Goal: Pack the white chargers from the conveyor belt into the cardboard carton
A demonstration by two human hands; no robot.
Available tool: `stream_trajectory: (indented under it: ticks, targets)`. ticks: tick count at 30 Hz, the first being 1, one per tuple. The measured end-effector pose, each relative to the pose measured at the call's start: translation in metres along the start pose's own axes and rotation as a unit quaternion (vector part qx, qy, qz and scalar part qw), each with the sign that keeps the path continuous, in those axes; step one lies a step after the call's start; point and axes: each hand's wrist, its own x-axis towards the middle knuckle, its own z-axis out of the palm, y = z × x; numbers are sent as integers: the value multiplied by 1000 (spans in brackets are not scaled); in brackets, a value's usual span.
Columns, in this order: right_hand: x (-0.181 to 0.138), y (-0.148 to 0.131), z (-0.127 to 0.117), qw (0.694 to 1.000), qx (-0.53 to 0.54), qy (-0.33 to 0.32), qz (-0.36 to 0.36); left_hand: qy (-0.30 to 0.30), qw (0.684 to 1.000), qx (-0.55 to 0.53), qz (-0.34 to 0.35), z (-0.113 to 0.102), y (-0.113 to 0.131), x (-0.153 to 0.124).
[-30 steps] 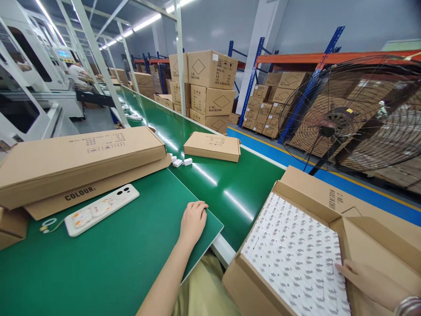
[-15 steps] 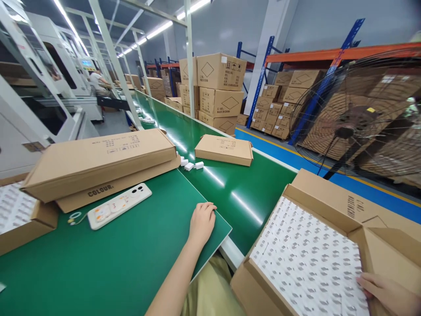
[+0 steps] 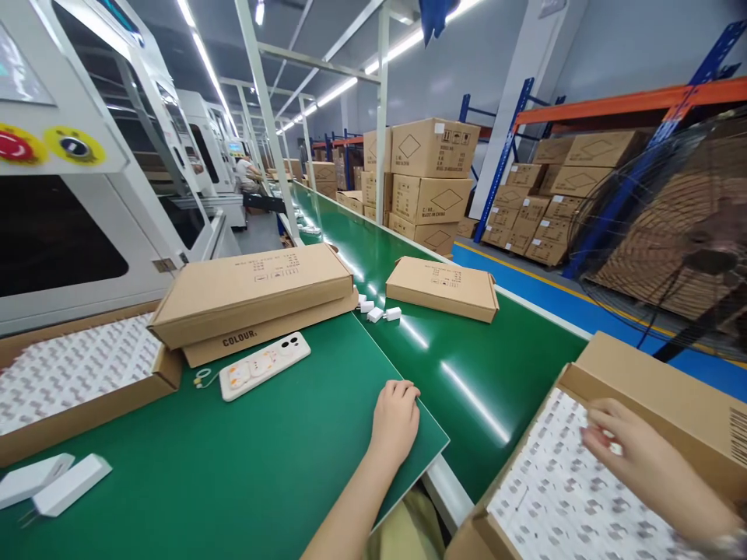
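Observation:
My left hand (image 3: pixel 397 416) rests palm down at the corner of the green tabletop (image 3: pixel 280 474), its fingers bent loosely over the edge and holding nothing. Over the open carton (image 3: pixel 572 381) at the right, my right hand (image 3: pixel 630 447) is slightly blurred, thumb and fingertips drawn together. Whether anything sits in that pinch I cannot make out. Below it, rows of small white pieces with grey marks (image 3: pixel 560 482) fill the carton. Two white plug adapters (image 3: pixel 73 484) lie on the tabletop at the lower left.
A patterned phone (image 3: pixel 265 367) lies near stacked flat cartons (image 3: pixel 262 284). Behind the left stack's end, several white adapters (image 3: pixel 375 314) sit on the green conveyor (image 3: pixel 443 342), beside another closed carton (image 3: pixel 442 288). A filled open carton (image 3: pixel 87 408) stands left. A fan (image 3: pixel 700 249) stands right.
My right hand has moved from the carton's near right side up and over its contents towards the far side. The view has turned left, bringing two adapters into sight. My left hand stays at the edge.

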Motion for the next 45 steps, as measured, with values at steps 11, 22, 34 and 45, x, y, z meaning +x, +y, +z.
stream_trajectory:
  ticks: [11, 22, 34, 45]
  targets:
    - [158, -153, 117, 960, 210, -127, -131, -4, 996, -61, -62, 1, -2, 4]
    - [260, -205, 176, 977, -23, -87, -192, 96, 994, 5, -44, 52, -16, 9]
    - [256, -189, 191, 917, -207, -205, -271, -21, 996, -21, -87, 42, -17, 11]
    - [231, -238, 185, 915, -241, -108, -305, -99, 984, -79, -125, 22, -10, 15]
